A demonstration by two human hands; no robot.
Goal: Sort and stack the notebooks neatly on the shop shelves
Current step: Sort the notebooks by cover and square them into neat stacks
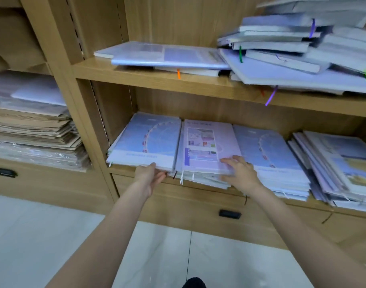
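The left hand [152,176] has its thumb on top of the front edge of the pink-covered stack [205,148] and its fingers tucked underneath at that stack's left front corner, so it pinches the edge of the pile. The right hand [240,173] lies at the stack's right front corner, fingers spread and slightly bent over the top cover with the thumb lower against the page edges; whether it truly grips or only presses down I cannot tell. Both forearms reach in from below toward the lower shelf [219,189] that carries the stack.

Left of the pink-covered stack, touching it, lies a blue ferris-wheel stack [144,140]; right of it, partly overlapped by it, a second blue stack [269,152]; further right, a fanned, slipping pile [333,167]. Above the pink-covered stack, on the upper shelf [157,74], is a jumble of notebooks [282,48] with coloured ribbons hanging over the edge.

The step in hand looks like squaring up the middle pile: its lower books jut out at the front. The next move probably calls for both hands to push the edges flush, then the untidy piles to the right and above await sorting
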